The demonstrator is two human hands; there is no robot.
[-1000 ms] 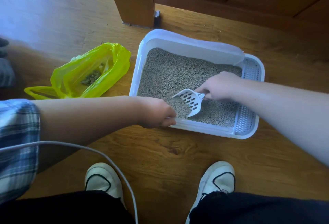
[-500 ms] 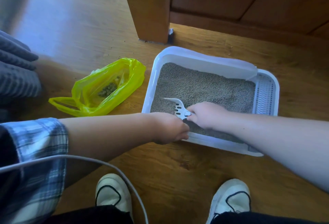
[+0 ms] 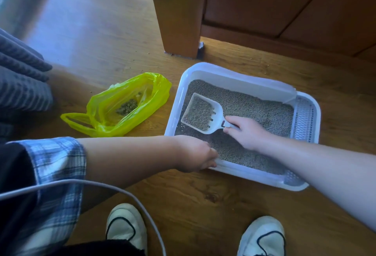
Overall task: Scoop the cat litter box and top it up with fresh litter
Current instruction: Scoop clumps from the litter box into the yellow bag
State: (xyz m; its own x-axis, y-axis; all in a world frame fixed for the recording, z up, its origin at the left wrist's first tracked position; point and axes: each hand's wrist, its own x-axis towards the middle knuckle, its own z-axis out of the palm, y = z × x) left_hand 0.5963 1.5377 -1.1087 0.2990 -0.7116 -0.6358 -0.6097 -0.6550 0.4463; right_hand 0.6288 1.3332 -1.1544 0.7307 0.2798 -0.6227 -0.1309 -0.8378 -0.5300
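Note:
A white litter box [image 3: 240, 72] full of grey litter [image 3: 258, 107] sits on the wooden floor. My right hand [image 3: 247, 132] grips the handle of a white slotted scoop [image 3: 200, 113], held over the box's left side and loaded with grey litter. My left hand [image 3: 196, 154] clasps the near rim of the box at its left corner. A yellow plastic bag [image 3: 126, 105] lies open on the floor left of the box, with a small heap of scooped clumps inside.
A wooden door frame post [image 3: 177, 13] and door stand right behind the box. Grey striped fabric [image 3: 20, 80] is at the far left. A grey cable [image 3: 85, 184] crosses my left arm. My two white shoes [image 3: 126, 229] are at the bottom edge.
My right hand has lifted the scoop out of the litter, now full, and carried it toward the box's left side. My left hand stays on the rim. The camera has come closer.

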